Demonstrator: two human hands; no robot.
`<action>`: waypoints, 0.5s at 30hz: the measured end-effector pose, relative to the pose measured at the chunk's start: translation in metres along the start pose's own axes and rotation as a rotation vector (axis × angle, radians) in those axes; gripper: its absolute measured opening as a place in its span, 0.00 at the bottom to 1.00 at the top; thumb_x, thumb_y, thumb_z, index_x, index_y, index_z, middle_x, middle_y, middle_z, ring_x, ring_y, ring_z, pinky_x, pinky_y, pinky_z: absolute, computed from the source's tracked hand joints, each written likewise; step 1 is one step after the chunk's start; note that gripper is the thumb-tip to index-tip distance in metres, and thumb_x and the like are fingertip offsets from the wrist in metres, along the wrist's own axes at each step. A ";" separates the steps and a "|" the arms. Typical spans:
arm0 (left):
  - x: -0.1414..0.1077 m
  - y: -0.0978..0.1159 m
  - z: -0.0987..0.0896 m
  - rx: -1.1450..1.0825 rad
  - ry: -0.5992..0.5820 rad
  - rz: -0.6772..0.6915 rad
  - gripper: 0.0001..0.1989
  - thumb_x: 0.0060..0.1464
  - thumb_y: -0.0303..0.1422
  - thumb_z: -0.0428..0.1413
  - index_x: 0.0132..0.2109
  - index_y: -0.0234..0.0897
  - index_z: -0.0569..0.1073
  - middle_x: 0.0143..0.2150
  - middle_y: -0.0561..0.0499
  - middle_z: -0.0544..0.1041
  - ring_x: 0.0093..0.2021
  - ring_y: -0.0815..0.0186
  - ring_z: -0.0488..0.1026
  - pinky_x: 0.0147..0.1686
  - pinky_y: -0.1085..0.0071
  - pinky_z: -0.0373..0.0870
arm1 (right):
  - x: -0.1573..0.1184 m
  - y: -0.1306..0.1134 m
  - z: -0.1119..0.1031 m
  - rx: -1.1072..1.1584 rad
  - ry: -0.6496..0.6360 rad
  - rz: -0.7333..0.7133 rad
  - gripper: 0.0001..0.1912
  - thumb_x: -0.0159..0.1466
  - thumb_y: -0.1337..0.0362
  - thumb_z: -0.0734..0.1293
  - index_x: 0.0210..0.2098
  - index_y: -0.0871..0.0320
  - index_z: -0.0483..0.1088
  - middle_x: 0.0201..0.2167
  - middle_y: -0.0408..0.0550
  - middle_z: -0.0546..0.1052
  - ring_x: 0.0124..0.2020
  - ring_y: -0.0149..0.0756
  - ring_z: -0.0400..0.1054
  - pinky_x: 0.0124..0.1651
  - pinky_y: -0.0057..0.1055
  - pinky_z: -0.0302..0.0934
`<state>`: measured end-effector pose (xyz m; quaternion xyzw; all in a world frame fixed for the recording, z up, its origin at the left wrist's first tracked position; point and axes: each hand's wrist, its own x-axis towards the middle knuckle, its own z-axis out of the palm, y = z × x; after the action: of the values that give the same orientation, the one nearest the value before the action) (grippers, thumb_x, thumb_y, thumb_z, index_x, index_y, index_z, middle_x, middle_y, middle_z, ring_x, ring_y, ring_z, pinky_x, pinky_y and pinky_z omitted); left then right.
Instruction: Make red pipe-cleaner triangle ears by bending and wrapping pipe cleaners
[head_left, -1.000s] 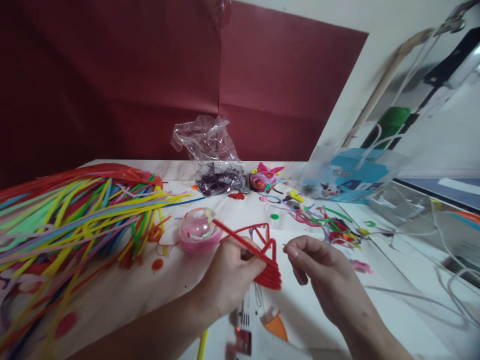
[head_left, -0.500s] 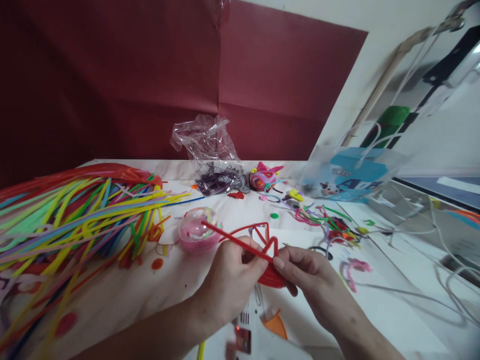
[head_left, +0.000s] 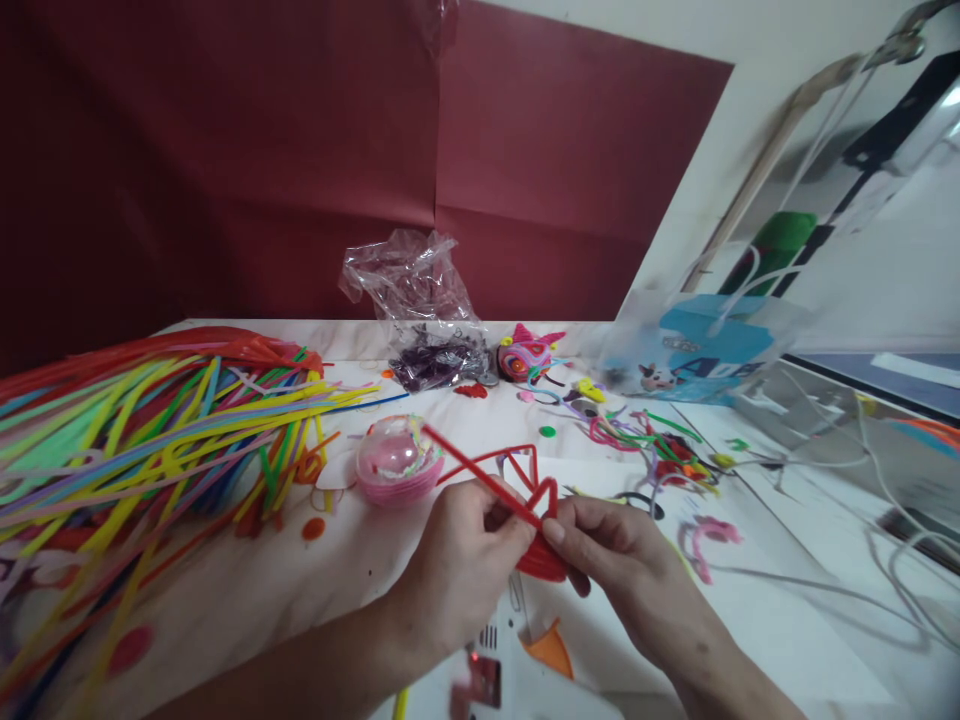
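Between my two hands is a red pipe cleaner piece (head_left: 541, 562), bent into pointed peaks above a rounded, coiled lower part. My left hand (head_left: 469, 560) is closed in a pinch on a red pipe cleaner (head_left: 469, 463), whose straight end sticks out up and to the left. Thumb and fingers of my right hand (head_left: 607, 545) grip the right side of the same red piece, beside one peak. Just beyond my left hand sits a clear and pink ball (head_left: 397, 462). Below the hands lies a white device (head_left: 517, 665) with an orange piece (head_left: 553, 648) on it.
A big heap of colourful pipe cleaners (head_left: 172, 430) covers the left of the table. A clear plastic bag (head_left: 420, 290), a pink decorated ball (head_left: 523, 357) and a blue printed bag (head_left: 705, 345) stand at the back. Loose scraps (head_left: 667, 450) and white cables (head_left: 885, 500) lie right.
The straight red end by my left hand has shortened or swung slightly to the right and up. Both hands keep their hold on the red piece, nearly in place.
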<state>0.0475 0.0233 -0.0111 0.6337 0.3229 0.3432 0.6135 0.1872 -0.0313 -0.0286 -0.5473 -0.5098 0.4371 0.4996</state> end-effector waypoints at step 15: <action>0.000 -0.002 -0.001 0.068 0.011 -0.007 0.07 0.48 0.31 0.53 0.25 0.33 0.68 0.23 0.53 0.69 0.25 0.69 0.66 0.26 0.73 0.62 | 0.000 -0.002 -0.001 -0.034 0.037 0.018 0.22 0.54 0.48 0.67 0.17 0.60 0.64 0.13 0.39 0.61 0.17 0.27 0.51 0.20 0.25 0.44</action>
<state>0.0463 0.0243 -0.0131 0.6514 0.3398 0.3333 0.5909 0.1876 -0.0311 -0.0267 -0.5683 -0.5028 0.4225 0.4957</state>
